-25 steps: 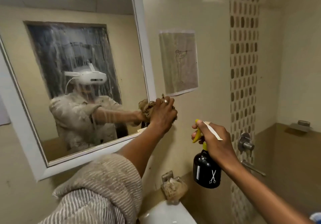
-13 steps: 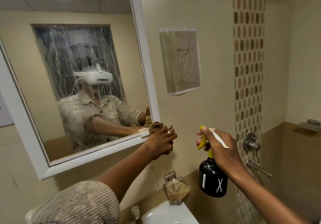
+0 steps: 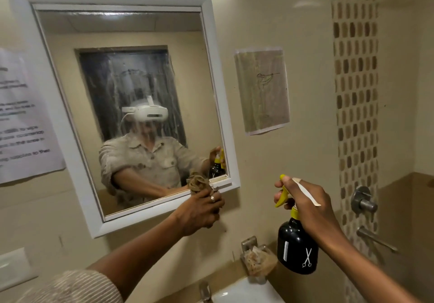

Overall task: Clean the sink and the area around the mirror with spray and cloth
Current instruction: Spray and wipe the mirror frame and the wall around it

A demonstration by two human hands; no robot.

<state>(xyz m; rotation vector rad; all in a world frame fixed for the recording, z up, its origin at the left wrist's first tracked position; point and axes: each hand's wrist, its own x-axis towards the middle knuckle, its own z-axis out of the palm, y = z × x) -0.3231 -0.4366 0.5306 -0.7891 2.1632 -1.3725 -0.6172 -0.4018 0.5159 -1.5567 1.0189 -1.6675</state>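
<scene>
The cloth [image 3: 198,183] is a crumpled brown wad pressed to the lower right corner of the white-framed mirror [image 3: 131,105] (glass streaked), left hand [image 3: 199,211] fingers curled tight around it. The black spray bottle [image 3: 297,247], yellow trigger, hangs upright above the sink [image 3: 246,293]; right hand [image 3: 305,201] fingers wrap its neck, arm outstretched

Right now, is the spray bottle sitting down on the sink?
No, the right hand holds the black spray bottle up in the air, above the white sink.
</scene>
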